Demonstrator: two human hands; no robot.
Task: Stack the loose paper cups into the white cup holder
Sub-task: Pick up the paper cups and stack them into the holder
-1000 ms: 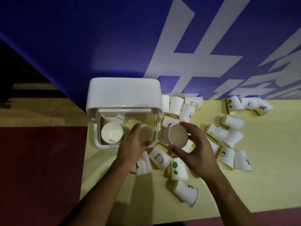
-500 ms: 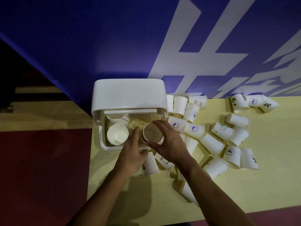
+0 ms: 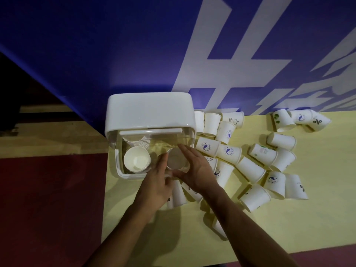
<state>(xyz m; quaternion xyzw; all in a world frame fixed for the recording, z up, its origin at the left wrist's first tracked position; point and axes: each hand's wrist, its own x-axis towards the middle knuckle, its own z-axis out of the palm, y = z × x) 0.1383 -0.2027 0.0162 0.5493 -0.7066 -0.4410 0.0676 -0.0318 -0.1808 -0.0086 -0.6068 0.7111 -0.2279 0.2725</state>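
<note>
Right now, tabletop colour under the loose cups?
Pale yellow tabletop, clearest in the head view.

Both forearms reach forward and converge, the left hand [image 3: 157, 183] with fingers extended upward, the right hand [image 3: 194, 170] just beside it, fingers spread and curved leftward.

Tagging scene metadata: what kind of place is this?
Probably an event or exhibition booth, not a kitchen. A blue backdrop banner with huge white lettering stands behind a pale yellow table; on it, a white cup holder and many loose paper cups suggest a drinks point.
</note>
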